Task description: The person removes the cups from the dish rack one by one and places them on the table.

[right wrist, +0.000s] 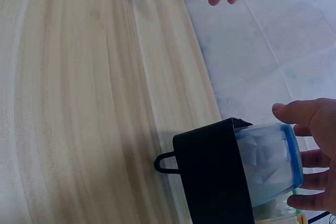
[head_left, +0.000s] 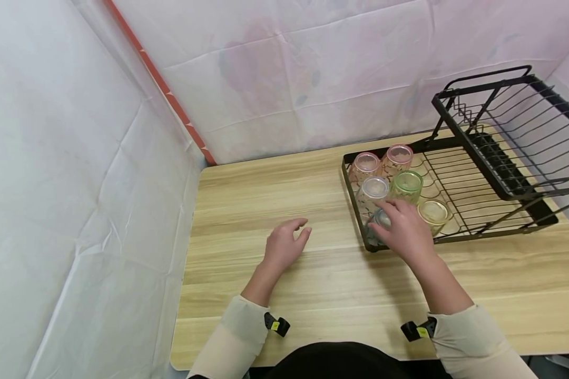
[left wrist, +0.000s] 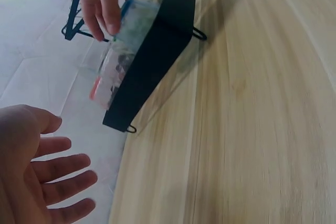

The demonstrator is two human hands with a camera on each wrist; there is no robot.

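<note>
A blue-rimmed glass [right wrist: 265, 161] stands upside down in the near left corner of the black dish rack [head_left: 355, 210]. Over it is my right hand [head_left: 405, 229], thumb on the left side and fingers reaching to the far side. In the right wrist view, thumb and fingers are spread about the glass's upturned base, the thumb apart from it. My left hand [head_left: 284, 245] hovers above the table left of the rack, fingers loosely bent and holding nothing. Behind the blue glass are a clear glass [head_left: 373, 192] and a green glass [head_left: 406, 184]; a yellow glass [head_left: 434, 213] stands to its right.
Two pink glasses, one at the back corner [head_left: 366, 164] and one beside it [head_left: 399, 156], are upside down too. The rack's raised wire tier [head_left: 517, 142] stands on the right. Wooden tabletop [head_left: 246, 210] extends left of the rack, up to the white sheet wall [head_left: 123, 210].
</note>
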